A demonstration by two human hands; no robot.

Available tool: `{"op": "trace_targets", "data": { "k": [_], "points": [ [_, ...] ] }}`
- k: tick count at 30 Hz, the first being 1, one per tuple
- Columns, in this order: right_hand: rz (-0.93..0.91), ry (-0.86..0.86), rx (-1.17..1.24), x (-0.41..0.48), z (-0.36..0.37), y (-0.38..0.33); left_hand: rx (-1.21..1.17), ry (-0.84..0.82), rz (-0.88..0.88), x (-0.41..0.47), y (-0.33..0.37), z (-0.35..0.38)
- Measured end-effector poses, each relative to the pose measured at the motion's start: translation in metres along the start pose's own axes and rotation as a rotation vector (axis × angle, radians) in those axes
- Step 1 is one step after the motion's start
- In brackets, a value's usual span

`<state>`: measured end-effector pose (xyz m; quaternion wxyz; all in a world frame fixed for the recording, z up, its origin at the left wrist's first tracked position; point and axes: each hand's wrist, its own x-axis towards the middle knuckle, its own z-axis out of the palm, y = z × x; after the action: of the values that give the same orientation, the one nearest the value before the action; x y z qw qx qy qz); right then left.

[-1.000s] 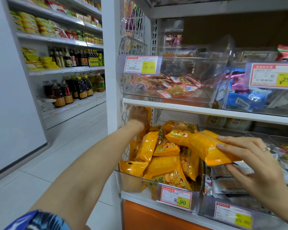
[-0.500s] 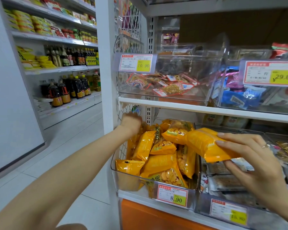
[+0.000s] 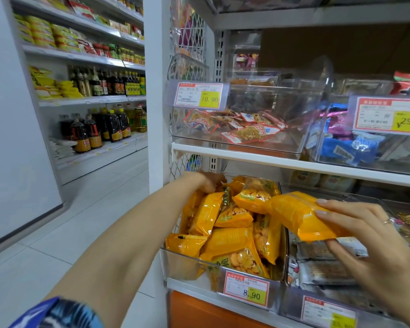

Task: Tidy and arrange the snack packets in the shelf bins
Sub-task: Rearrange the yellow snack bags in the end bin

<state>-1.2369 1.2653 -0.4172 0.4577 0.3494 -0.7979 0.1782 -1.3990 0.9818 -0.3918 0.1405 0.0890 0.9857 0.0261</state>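
Mid-tidy: the right hand (image 3: 374,245) grasped a yellow packet (image 3: 298,216) by the bin (image 3: 179,265). The left hand (image 3: 208,183) was buried among packets (image 3: 223,240), its grip hidden. Next, likely slotting it in.

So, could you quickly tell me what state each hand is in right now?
Left hand: cannot tell; buried among orange plastic snack packets.
Right hand: holding one lifted orange packet.

Dark sauce bottles (image 3: 92,134) on aisle shelf (image 3: 104,150)
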Motion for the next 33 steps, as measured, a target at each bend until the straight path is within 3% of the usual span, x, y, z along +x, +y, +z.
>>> {"op": "trace_targets", "data": {
  "k": [8, 18, 20, 23, 27, 33],
  "points": [
    [0.008, -0.009, -0.001, 0.0, -0.002, 0.002, 0.08, -0.057, 0.043, -0.006, -0.006, -0.006],
    [-0.006, -0.007, 0.031, 0.0, -0.001, 0.007, -0.191, -0.202, -0.07, -0.01, -0.009, 0.003],
    [-0.007, -0.003, 0.04, 0.001, -0.001, 0.008, -0.171, -0.117, -0.039, -0.007, -0.012, 0.003],
    [-0.013, 0.011, 0.04, 0.001, -0.002, 0.01, -0.145, 0.16, -0.026, -0.009, -0.017, -0.002],
    [-0.023, 0.007, 0.032, 0.001, -0.002, 0.011, -0.102, 0.485, -0.158, -0.012, -0.017, -0.005],
    [-0.051, 0.016, 0.017, 0.0, -0.003, 0.01, -0.246, 0.493, -0.178, -0.006, -0.01, 0.008]
  ]
}}
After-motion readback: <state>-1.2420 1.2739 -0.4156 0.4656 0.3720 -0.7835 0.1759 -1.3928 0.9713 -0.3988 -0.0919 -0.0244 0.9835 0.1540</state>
